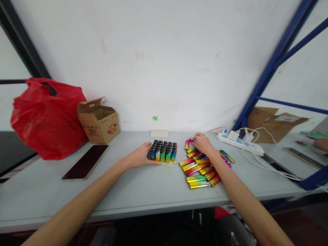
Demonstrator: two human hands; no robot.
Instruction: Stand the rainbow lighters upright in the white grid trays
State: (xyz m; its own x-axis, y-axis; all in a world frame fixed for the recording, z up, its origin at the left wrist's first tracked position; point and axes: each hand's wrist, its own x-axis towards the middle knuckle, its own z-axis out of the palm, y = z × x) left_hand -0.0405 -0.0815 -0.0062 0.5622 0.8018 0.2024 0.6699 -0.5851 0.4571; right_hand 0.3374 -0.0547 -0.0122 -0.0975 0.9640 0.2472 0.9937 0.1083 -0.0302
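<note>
head view: the left grip (143, 155) is clamped on the left end of a white tray (169, 163), thumb along its front edge, and the tray stands near the middle of the desk (138, 194), packed with upright lighters (164, 153), black tops up. the right grip (203, 143) is at the far edge of a heap of loose lighters (200, 167), fingertips by a pink lighter (191, 140); whether they are pressed together on it i cannot tell. the heap lies flat, mostly yellow and red, partly under the right forearm. behind the tray, by the wall, sits a pale slotted holder (159, 133). to the left are a phone (85, 162), an open carton (98, 121) and a red bag (48, 119); to the right, a power strip (241, 143) with white cables (269, 165), and past the blue frame (271, 65), another person's hand (321, 144)
</note>
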